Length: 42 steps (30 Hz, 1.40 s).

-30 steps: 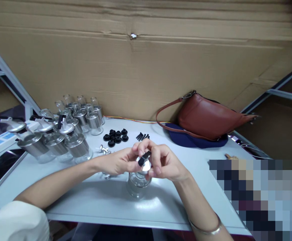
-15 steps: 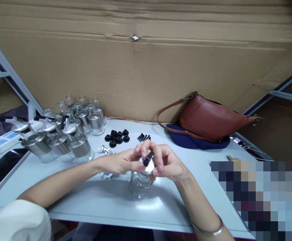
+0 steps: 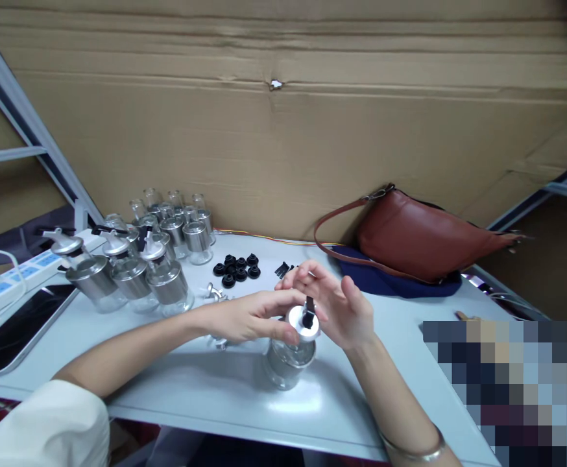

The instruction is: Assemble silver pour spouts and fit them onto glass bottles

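Note:
A small glass jar [image 3: 288, 360] with a silver metal cap [image 3: 299, 326] stands on the pale table [image 3: 205, 389] in front of me. A short black piece [image 3: 307, 312] sticks up from the cap. My left hand [image 3: 249, 316] reaches in from the left and its fingertips grip the side of the cap. My right hand [image 3: 339, 308] is just behind and to the right of the cap, its fingers spread and holding nothing.
Several finished jars with metal collars [image 3: 132, 272] stand at the left rear. Black rubber stoppers [image 3: 237, 269] and small black pieces [image 3: 283, 268] lie behind the hands. A brown leather bag [image 3: 420, 237] rests on blue cloth at the right. A tablet [image 3: 15, 331] and power strip lie far left.
My right hand has let go of the black piece and opened, drawing back from the cap. The black piece now stands in the cap. The camera view has shifted, so everything sits further right.

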### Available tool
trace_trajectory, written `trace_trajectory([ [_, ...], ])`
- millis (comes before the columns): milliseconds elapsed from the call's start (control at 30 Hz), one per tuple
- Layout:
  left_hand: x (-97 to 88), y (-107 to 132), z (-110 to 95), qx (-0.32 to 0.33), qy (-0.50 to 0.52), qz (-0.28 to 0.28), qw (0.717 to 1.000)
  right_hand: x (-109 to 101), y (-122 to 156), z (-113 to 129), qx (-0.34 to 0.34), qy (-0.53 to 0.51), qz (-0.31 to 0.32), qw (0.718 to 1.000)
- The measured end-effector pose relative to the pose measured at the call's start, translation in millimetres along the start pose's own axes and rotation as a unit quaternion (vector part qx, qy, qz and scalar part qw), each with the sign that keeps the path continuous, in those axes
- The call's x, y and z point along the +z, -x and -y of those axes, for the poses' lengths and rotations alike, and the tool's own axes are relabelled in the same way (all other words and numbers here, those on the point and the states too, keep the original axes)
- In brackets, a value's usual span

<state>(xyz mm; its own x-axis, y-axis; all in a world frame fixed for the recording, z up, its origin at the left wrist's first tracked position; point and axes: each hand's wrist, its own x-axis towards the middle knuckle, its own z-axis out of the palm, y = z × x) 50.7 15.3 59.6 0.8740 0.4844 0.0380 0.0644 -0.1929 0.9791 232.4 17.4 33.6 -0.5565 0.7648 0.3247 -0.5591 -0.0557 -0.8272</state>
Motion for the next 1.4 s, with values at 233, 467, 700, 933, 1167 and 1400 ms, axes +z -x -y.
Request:
trace_trajectory([
  [233, -6.6, 8, -15, 0.002, -0.226, -0.03, 0.974, -1, 0, 2, -0.008, 0.111, -0.023, 0.993],
  [467, -25.3, 53, -58, -0.022, -0.418, -0.095, 0.903, -4, 17, 15, 0.008, 0.267, 0.04, 0.963],
  [700, -61.0, 126, -100, -0.042, -0.495, -0.489, 0.717, 16, 46, 10, 0.109, 0.421, -0.033, 0.9],
  [933, -132.1, 164, -78, -0.293, -0.515, -0.372, 0.715, 31, 54, 0, 0.121, 0.491, -0.081, 0.859],
  [1167, -170.8, 160, -80, -0.389, -0.457, -0.187, 0.777, 33, 54, -1, 0.122, 0.517, -0.102, 0.841],
  [1400, -169.8, 134, -100, -0.487, -0.394, -0.153, 0.765, 33, 58, -4, 0.104, 0.525, -0.111, 0.837],
])
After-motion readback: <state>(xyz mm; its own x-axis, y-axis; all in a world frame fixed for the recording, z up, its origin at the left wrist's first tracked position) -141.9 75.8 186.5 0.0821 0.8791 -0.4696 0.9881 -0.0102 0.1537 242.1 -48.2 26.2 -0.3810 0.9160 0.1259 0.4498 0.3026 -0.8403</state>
